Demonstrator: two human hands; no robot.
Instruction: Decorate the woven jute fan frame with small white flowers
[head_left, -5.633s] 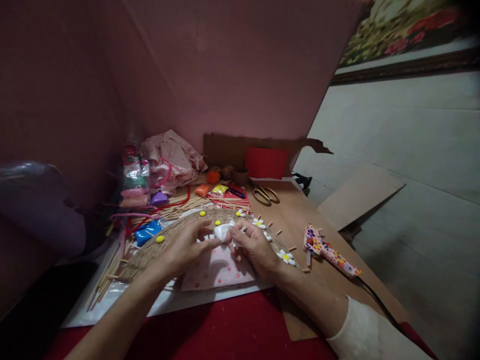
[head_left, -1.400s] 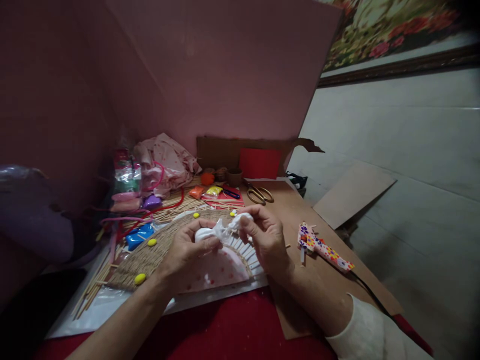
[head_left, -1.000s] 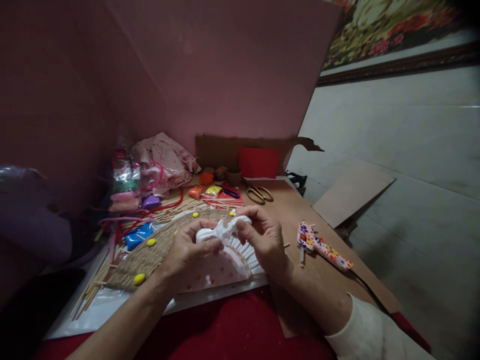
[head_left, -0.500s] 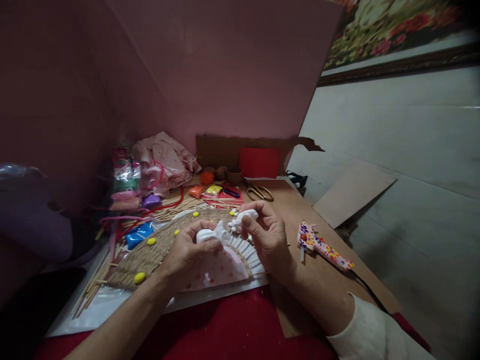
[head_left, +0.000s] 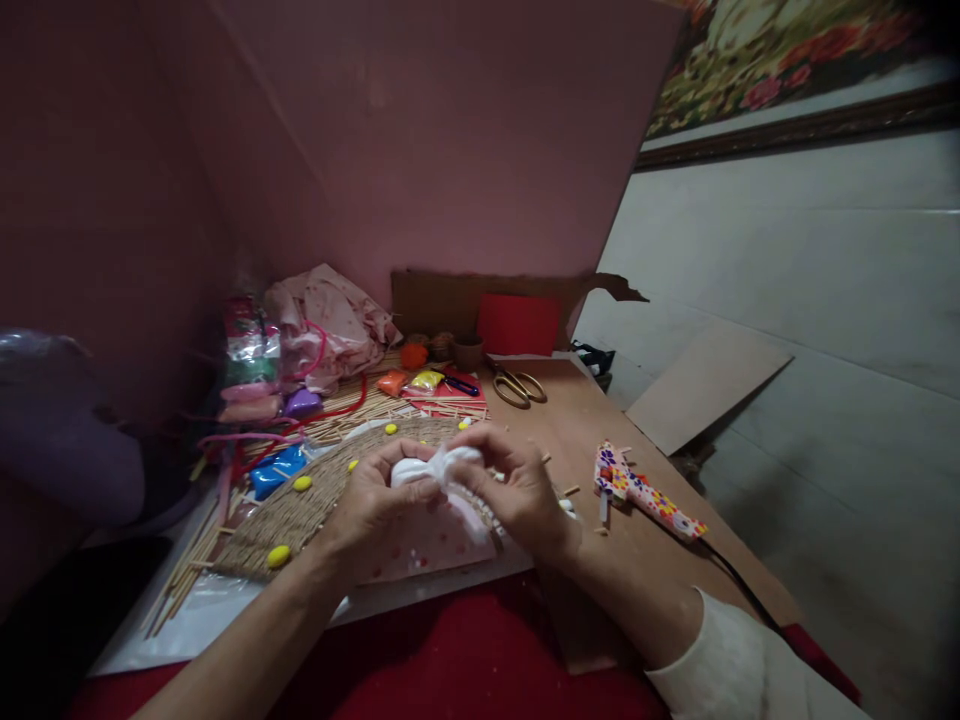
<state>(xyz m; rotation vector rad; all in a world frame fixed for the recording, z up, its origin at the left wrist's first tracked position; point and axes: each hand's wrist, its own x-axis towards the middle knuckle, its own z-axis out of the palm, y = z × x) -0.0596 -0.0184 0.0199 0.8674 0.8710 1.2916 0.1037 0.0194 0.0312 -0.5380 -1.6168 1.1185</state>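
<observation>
Above the fan-shaped piece, my left hand grips a small plastic packet of white modelling clay between thumb and fingers. My right hand is closed on the packet's crumpled right end, its thumb and fingers pinched together. Both hands almost meet there. Below them lies the fan, with a brown woven band, yellow oval dots and a pink spotted inner part. Part of its right side is hidden by my right hand.
A flower-patterned glue gun with a black cord lies on the brown board at right. Gold-handled scissors are farther back. Blue and yellow clay packets, thin sticks and pink fabric crowd the left and back.
My right hand has come left and closed on the packet's end; the separate white lump it held is no longer visible. My left hand has stayed nearly still, holding the packet.
</observation>
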